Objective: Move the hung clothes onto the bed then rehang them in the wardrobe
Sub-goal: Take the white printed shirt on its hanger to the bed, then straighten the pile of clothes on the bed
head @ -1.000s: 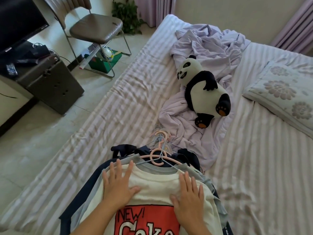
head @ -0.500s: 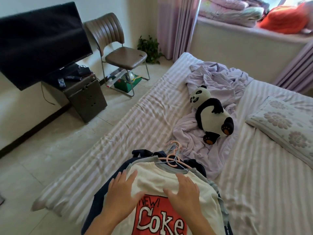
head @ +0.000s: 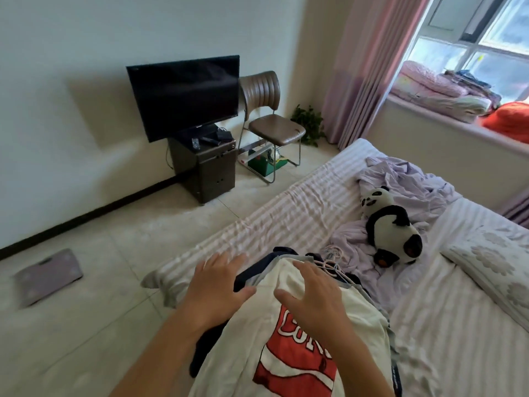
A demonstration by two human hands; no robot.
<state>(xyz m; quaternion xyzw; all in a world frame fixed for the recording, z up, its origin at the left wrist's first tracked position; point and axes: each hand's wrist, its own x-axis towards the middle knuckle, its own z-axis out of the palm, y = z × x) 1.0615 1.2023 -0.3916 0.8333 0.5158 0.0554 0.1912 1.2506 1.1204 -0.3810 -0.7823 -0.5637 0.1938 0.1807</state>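
Seen from above, looking down over two bare forearms toward a bed (head: 300, 222) with a pale striped sheet. Lying on the near corner of the bed, a stack of clothes (head: 294, 339) on hangers, topped by a cream T-shirt (head: 249, 351) with a red and white printed panel; beneath it, the edges of navy and grey garments. Hanger hooks (head: 332, 257), pink and pale, bunched at the far end of the stack, pointing toward the middle of the bed.

Left hand (head: 217, 287) spread flat, fingers straight and apart, over the left edge of the stack and grasping nothing. Right hand (head: 312, 296) likewise released, fingers spread over the cream T-shirt near its collar. Whether the palms touch the cloth or hover just above it cannot be told.

Beyond the hooks, a crumpled lilac sheet (head: 400, 179) with a plush panda (head: 392, 227) lying on it. To the right, a flowered pillow (head: 495, 267).

Across the tiled floor, a dark television (head: 186, 93) on a dark cabinet (head: 206, 170) against the white wall, a brown padded chair (head: 272, 121) beside it, a small green plant (head: 309, 124) in the corner. A bathroom scale (head: 45, 276) on the floor at left. Pink curtains (head: 369, 64) beside a window (head: 486, 32), with folded bedding (head: 438, 96) piled on the sill.
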